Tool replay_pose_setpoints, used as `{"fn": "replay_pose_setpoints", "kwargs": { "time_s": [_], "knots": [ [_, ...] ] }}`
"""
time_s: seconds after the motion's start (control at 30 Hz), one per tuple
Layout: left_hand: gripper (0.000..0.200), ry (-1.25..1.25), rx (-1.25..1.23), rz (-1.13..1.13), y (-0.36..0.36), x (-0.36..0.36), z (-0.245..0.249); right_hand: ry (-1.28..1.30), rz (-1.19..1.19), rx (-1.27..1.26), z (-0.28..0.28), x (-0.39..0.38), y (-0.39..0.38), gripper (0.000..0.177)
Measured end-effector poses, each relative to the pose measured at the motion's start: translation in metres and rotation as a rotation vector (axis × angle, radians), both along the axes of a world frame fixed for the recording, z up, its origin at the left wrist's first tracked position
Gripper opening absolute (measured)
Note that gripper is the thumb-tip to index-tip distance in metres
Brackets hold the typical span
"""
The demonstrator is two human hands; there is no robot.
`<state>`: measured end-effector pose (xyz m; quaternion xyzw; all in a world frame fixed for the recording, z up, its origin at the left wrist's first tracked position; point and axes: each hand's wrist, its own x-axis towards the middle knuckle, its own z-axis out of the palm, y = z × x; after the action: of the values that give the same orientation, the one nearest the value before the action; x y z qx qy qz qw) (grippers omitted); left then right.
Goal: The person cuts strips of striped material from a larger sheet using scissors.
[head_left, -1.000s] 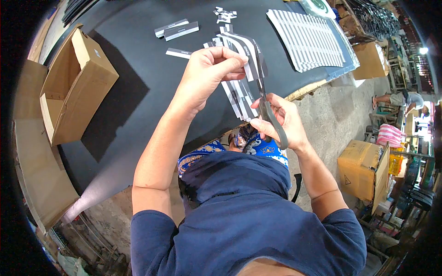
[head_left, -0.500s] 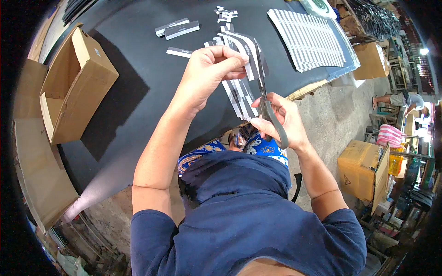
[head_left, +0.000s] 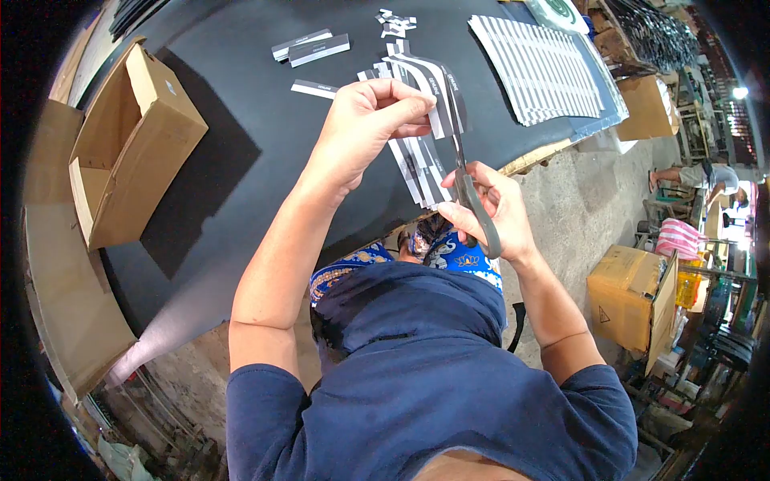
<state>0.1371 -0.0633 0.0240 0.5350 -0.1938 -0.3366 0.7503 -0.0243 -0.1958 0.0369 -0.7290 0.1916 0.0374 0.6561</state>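
Observation:
My left hand (head_left: 383, 111) pinches a black-and-white printed strip (head_left: 438, 88) between thumb and fingers, and the strip curves upward over the table. In my right hand (head_left: 496, 210) is a pair of dark-handled scissors (head_left: 480, 215), with fingers and thumb in the handle loops. The scissor blades point away from me, close along the right side of the held strip, which overlaps part of them. Below my hands, a pile of similar black-and-white strips (head_left: 419, 178) lies near the table's front edge.
Cut strips (head_left: 319, 50) and small offcuts (head_left: 395, 24) lie farther back on the black table (head_left: 216, 48). A stack of striped sheets (head_left: 537, 72) is at the right. An open cardboard box (head_left: 152, 160) stands left. Another box (head_left: 626, 289) sits on the floor; a person (head_left: 710, 176) is far right.
The scissors have shifted slightly along the strip, and the part of the strip right of the blades now shows wider. Both hands stay nearly in place.

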Motion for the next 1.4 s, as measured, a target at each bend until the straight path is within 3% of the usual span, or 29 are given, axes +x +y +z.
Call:
{"fn": "replay_pose_setpoints", "kwargs": {
  "time_s": [1.4],
  "knots": [
    [0.012,0.017,0.016,0.01,-0.0007,0.0014,-0.0032,0.025,-0.056,0.022,-0.002,-0.0029,0.0049,0.028]
  ]
}}
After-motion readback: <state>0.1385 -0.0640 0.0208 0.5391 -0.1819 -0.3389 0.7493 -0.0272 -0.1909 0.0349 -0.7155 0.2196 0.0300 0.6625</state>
